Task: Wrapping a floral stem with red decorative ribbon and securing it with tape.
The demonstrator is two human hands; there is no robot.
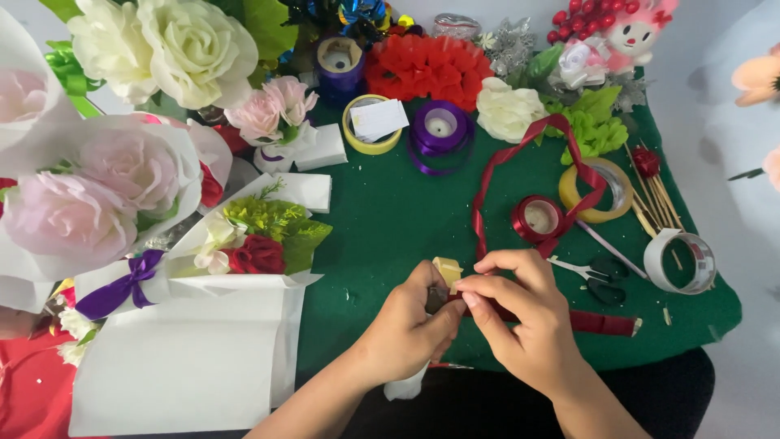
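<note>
Both my hands meet over the front edge of the green felt mat (390, 219). My left hand (410, 325) is closed around a small piece with a pale yellow bit (447, 269) sticking up between the fingers. My right hand (520, 313) pinches the red ribbon (520, 154) right beside it, fingertips touching the yellow bit. The ribbon loops back across the mat to a red ribbon spool (538, 218); another length of it (603, 323) lies flat to the right of my right hand. What exactly sits inside the left hand is hidden.
Small scissors (589, 270) lie just right of my hands, with tape rolls (681, 262) and wooden sticks (654, 199) beyond. A purple ribbon spool (439, 126), a yellow tape ring (370, 122), paper flowers and a white-wrapped bouquet (244, 244) crowd the back and left.
</note>
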